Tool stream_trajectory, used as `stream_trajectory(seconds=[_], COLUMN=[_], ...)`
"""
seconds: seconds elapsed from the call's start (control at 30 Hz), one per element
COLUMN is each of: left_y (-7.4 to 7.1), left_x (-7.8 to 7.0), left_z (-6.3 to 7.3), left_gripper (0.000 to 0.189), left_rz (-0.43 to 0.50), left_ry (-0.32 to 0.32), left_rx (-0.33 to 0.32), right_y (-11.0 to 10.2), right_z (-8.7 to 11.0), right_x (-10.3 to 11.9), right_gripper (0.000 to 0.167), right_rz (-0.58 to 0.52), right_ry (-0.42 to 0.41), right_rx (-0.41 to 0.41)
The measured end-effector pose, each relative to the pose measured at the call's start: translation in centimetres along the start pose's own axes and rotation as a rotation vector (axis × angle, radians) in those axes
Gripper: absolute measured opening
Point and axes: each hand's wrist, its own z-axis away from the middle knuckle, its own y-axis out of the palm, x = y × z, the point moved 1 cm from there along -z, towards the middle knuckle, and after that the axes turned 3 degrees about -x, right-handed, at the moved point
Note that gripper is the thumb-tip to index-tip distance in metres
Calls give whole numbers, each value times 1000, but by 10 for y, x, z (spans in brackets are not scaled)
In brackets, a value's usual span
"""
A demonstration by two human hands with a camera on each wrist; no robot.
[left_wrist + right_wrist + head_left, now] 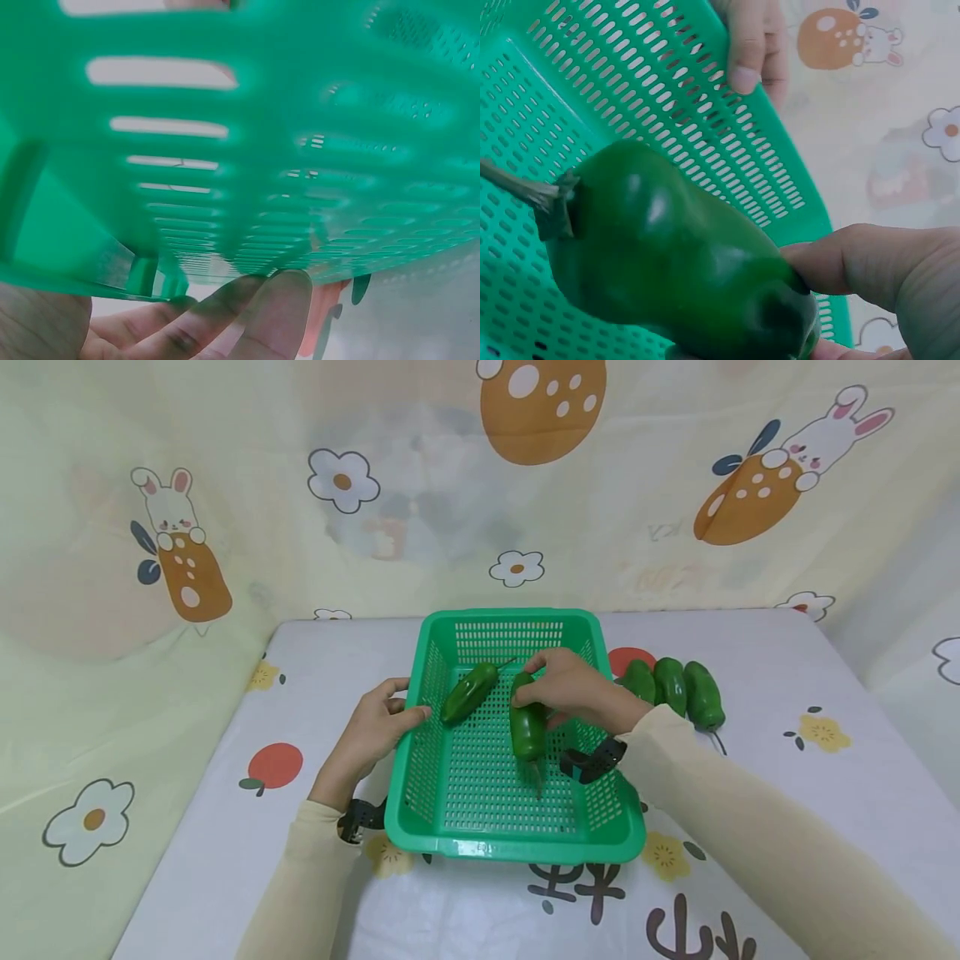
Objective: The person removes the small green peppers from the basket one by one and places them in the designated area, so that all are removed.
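A green plastic basket (517,850) with slotted walls stands in the middle of the table. My left hand (371,727) grips its left rim, thumb over the edge and fingers along the outside wall, as the left wrist view also shows. Over the basket floor, my right hand (567,685) pinches a green pepper (528,735) by its blunt end, thumb and fingers on opposite sides. The stem of this pepper points toward the near rim; in the right wrist view the glossy pepper (660,240) fills the middle. Another green pepper (470,693) lies inside, at the basket's left.
Three more green peppers (670,685) lie side by side on the table to the right of the basket, partly behind my right forearm. A printed cloth (757,693) covers the table. Behind it hangs a patterned curtain (427,527).
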Motion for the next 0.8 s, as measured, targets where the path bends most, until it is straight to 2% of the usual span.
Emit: stream_trajectory(seconds=[0.5, 0.8], left_y=[-1, 1], left_x=[1, 0], left_z=[1, 1], left_gripper=[53, 54], left_rz=[-13, -8], left_ry=[-1, -3], left_rx=[-13, -5], right_y=[-27, -44], right_z=[21, 35], right_x=[-1, -9], right_gripper=[64, 64], right_rz=[22, 62], right_ry=[-19, -35], right_rx=[0, -33])
